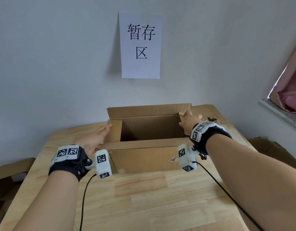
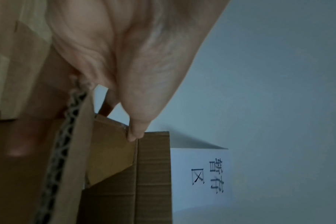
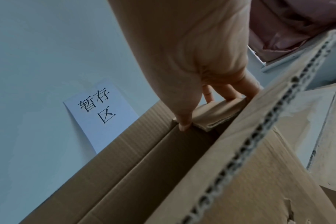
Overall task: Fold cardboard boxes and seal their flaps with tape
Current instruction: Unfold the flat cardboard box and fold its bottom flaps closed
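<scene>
An open brown cardboard box [image 1: 144,159] stands on the wooden table [image 1: 144,200], its long back flap [image 1: 149,110] upright and its near flap [image 1: 144,145] folded outward. My left hand [image 1: 93,139] lies with straight fingers against the outside of the left short flap [image 1: 114,130], which tilts inward. The left wrist view has the thumb tip [image 2: 136,133] on that flap's [image 2: 109,151] top edge. My right hand [image 1: 189,120] spreads over the right short flap [image 1: 181,116]. From the right wrist, the thumb [image 3: 182,124] touches the flap's [image 3: 217,113] edge with the fingers on top. No tape is in sight.
A white paper sign [image 1: 140,45] hangs on the wall behind the box. Flattened cardboard [image 1: 227,124] lies on the table's right side, near a pink curtain [image 1: 290,90] and window sill. More cardboard [image 1: 10,167] sits low at the left. Black cables [image 1: 83,197] trail from both wrists.
</scene>
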`<action>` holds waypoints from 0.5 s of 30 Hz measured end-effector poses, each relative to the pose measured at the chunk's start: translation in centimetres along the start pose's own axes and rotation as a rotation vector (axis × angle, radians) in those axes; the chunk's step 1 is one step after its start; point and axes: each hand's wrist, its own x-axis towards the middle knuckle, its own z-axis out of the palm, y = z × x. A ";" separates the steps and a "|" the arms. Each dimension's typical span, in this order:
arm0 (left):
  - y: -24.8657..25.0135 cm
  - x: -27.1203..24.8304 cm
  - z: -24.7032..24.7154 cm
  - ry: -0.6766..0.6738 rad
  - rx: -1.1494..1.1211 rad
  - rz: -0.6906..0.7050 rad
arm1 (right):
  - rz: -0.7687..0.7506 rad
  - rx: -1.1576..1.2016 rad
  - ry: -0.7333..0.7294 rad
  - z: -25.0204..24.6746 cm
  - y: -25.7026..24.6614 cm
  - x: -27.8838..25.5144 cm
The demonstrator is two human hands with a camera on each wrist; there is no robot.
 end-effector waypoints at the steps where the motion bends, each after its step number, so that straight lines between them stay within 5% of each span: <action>1: 0.3 -0.2 0.1 0.011 -0.014 0.013 | 0.001 0.008 -0.003 -0.2 0.0 -0.2; 15: -1.2 0.3 0.9 0.034 -0.381 0.031 | 0.093 0.381 0.029 -1.2 3.2 0.4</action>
